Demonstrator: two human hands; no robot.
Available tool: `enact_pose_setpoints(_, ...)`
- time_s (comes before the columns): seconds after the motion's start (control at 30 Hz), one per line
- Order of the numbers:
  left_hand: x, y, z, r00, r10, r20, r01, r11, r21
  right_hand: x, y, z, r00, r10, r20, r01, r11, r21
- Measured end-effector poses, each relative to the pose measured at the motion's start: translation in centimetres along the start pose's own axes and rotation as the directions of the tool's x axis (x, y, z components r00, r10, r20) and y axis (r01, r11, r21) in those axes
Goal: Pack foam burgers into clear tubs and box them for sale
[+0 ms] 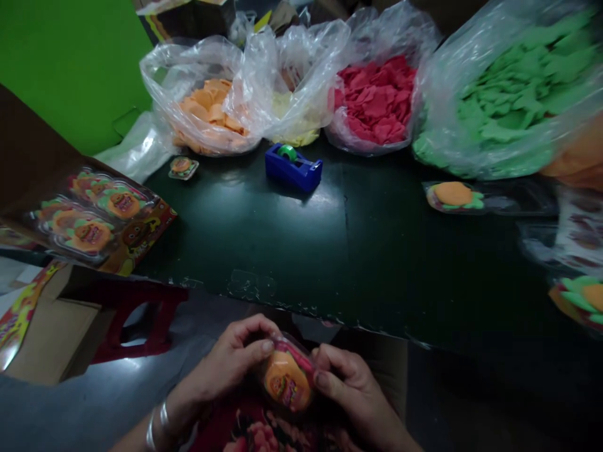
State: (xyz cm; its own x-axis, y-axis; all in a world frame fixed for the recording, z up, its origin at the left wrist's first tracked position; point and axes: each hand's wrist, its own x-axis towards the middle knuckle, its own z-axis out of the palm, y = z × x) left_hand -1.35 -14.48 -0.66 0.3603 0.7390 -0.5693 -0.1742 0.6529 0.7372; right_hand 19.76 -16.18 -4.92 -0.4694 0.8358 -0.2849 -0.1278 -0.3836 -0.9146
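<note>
A clear plastic clamshell pack (288,380) with an orange burger-shaped piece and a printed label inside is held over my lap, in front of the table edge. My left hand (240,351) grips its upper left side, thumb on top. On the right side, my right hand (343,383) pinches the pack's edge between thumb and fingers. The pack looks closed, tilted towards me, with pink showing along its upper rim. Its underside is hidden.
A display box (141,242) of similar packs stands at left. A blue tape dispenser (293,169) sits mid-table. Behind are bags of orange pieces (211,107), red pieces (377,100) and green pieces (527,94). An open clamshell (511,199) lies at right; a red stool (160,320) stands below.
</note>
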Motion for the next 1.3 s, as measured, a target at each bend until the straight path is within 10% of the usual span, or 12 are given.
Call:
enact_pose_setpoints(0.3,0.9,0.3,1.3,0.994,-0.089,-0.061,0.089,0.996,0.000,-0.3,-0.3,-1.0,1.000,0.005,0.001,-0.005,0.996,-0.091)
enact_pose_setpoints(0.5,3.5,5.2,2.3,0.967,0.198,-0.159,-0.208,0.977,-0.053,4.3,-6.2,-1.8,0.983,-0.117,-0.141,0.094,0.983,-0.160)
enact_pose_setpoints(0.67,8.5,9.9,3.0,0.840,0.447,-0.307,-0.513,0.838,-0.184,10.3,-11.0,-3.2,0.856,-0.416,-0.306,0.318,0.891,-0.324)
enact_pose_setpoints(0.87,13.0,11.4,3.7,0.778,0.514,-0.360,-0.615,0.739,-0.276,11.5,-10.5,-4.3,0.749,-0.526,-0.402,0.357,0.832,-0.424)
enact_pose_setpoints(1.3,13.3,11.8,8.0,0.814,0.495,-0.303,-0.581,0.688,-0.435,10.0,-10.0,-4.3,0.511,-0.636,-0.578,0.447,0.771,-0.453)
